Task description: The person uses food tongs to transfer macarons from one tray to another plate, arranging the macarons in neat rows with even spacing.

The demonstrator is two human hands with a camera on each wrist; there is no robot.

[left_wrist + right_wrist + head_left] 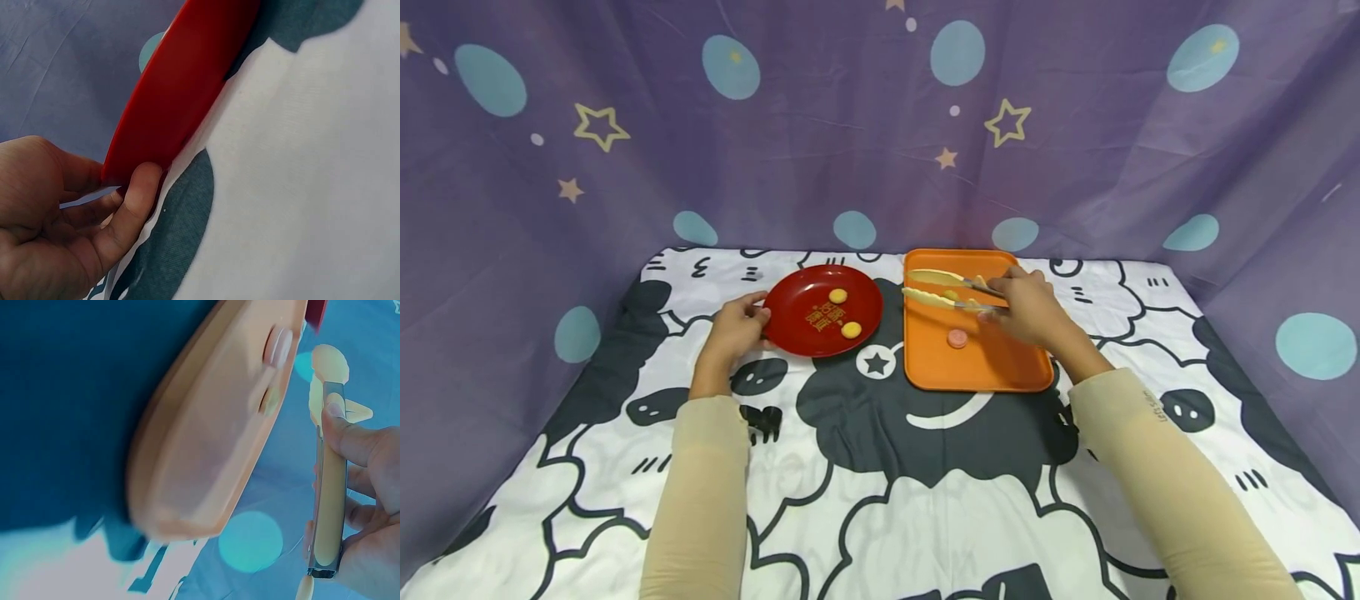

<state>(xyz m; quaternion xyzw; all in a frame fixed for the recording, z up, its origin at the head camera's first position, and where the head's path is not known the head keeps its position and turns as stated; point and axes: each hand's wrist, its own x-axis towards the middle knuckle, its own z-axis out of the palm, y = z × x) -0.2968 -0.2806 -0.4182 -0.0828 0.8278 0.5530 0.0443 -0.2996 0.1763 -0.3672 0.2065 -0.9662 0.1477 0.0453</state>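
My left hand (pixel 739 329) pinches the left rim of a round red plate (pixel 790 312), thumb at the rim and fingers against the underside, as the left wrist view shows. Two small yellow discs (pixel 838 296) lie on the plate beside printed gold lettering. In my right hand (pixel 1033 307) is a pair of tongs (pixel 973 307) with cream tips and metal arms, held above an orange tray (pixel 1000 367). The tips are spread apart and point left. Below the tongs, a pink round piece (pixel 957 338) and a small yellowish piece (pixel 951 295) sit on the tray.
A cloth (pixel 940 517) with black-and-white cartoon sheep covers the table. Behind and along both sides hangs a purple curtain (pixel 820 133) with stars and blue ovals. The plate stands just left of the tray, with a narrow strip of cloth between them.
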